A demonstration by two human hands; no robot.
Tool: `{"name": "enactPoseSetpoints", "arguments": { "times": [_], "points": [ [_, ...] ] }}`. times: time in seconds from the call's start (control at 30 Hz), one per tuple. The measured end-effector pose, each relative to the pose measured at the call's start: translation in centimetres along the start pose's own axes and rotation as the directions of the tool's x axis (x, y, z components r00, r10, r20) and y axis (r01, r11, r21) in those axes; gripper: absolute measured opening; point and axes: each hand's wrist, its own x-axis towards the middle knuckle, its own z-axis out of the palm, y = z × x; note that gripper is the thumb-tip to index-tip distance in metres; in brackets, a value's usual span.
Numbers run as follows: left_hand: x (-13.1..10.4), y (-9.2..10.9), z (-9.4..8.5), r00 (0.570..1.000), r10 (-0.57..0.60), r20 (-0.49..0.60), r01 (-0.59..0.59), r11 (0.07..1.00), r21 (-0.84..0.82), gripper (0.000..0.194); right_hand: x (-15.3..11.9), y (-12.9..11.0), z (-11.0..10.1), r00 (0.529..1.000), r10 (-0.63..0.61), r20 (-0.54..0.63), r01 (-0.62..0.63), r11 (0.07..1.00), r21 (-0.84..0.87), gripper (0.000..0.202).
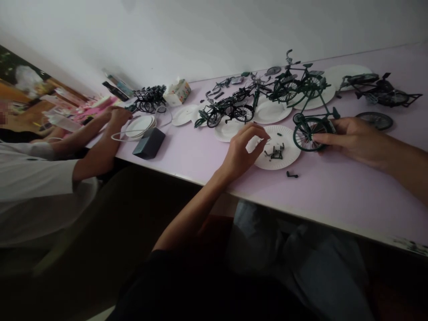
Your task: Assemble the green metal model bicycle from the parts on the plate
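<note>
Nearest the camera: the wearer's dark clothing along the bottom, grey-blue trousers beyond it, under the table edge. Right hand closed in a pinch on a green model bicycle, holding it by one wheel above the table, just right of a paper plate. Left hand at the plate's left rim, fingers curled, thumb and forefinger close together; cannot tell whether anything is between them.

Risks, as I judge them: a hard squeeze could bend the wheel's thin spokes. The plate looks light; a wrist catching its rim could scatter the small dark parts lying on it. One loose dark piece sits on bare table between plate and edge, where a sleeve or forearm could sweep it off.

Hard to make out: right-hand fingers behind the wheel; right forearm, cut by the frame; the bicycle's upper end, which merges with other models behind. Small parts too dim to identify. At left, a co-worker's hands; their work is unreadable.
</note>
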Motion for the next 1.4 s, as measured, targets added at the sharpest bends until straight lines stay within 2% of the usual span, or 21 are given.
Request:
{"name": "enactPoseSetpoints", "arguments": {
  "times": [0.17,0.37,0.4,0.47,0.57,0.63,0.7,0.83,0.93,1.0,1.2,1.4],
  "points": [
    [-0.2,1.8,1.2,0.990,0.127,-0.056,-0.122,0.989,0.082,0.010,-0.1,-0.2,0.4,1.000,-0.015,0.011,0.015,1.000,0.010,0.054],
    [-0.3,2.0,1.7,0.955,0.298,-0.001,-0.289,0.926,0.244,0.009,0.1,0.1,0.7,0.999,-0.034,0.028,0.031,0.995,0.091,0.041],
    [0.3,1.7,1.7,0.948,0.319,0.014,-0.311,0.912,0.266,0.008,0.1,0.1,0.8,0.999,-0.039,0.033,0.035,0.992,0.120,0.038],
    [2.4,1.1,1.8,0.929,0.353,0.111,-0.369,0.875,0.312,0.002,0.4,0.3,1.0,0.998,-0.058,0.036,0.048,0.969,0.243,0.036],
    [6.8,0.3,2.5,0.923,0.287,0.255,-0.363,0.870,0.334,0.027,0.8,0.7,0.8,0.996,-0.090,0.013,0.080,0.940,0.332,0.039],
    [9.2,0.2,3.2,0.932,0.240,0.274,-0.326,0.884,0.335,0.036,1.0,1.0,0.5,0.995,-0.097,-0.004,0.092,0.928,0.360,0.039],
    [10.3,0.4,4.0,0.932,0.233,0.278,-0.319,0.892,0.320,0.038,1.0,1.1,0.2,0.995,-0.095,-0.015,0.094,0.925,0.369,0.037],
    [8.8,1.1,4.9,0.897,0.396,0.198,-0.440,0.843,0.310,0.027,0.8,0.9,0.1,0.997,-0.068,-0.029,0.074,0.922,0.380,0.036],
    [7.1,1.5,5.0,0.930,0.305,0.203,-0.353,0.896,0.269,0.027,0.6,0.7,0.5,0.998,-0.053,-0.030,0.061,0.923,0.381,0.040],
    [6.5,1.6,5.0,0.935,0.273,0.227,-0.324,0.917,0.233,0.027,0.6,0.6,0.7,0.998,-0.055,-0.003,0.052,0.917,0.394,0.040],
    [6.3,1.4,5.4,0.929,0.290,0.231,-0.337,0.920,0.201,0.025,0.6,0.3,1.1,0.997,-0.055,0.047,0.027,0.888,0.460,0.038],
    [6.4,1.1,5.4,0.951,0.237,0.199,-0.279,0.936,0.215,0.028,0.3,-0.1,1.2,1.000,0.012,-0.014,-0.005,0.900,0.436,0.036]
  ]
}}
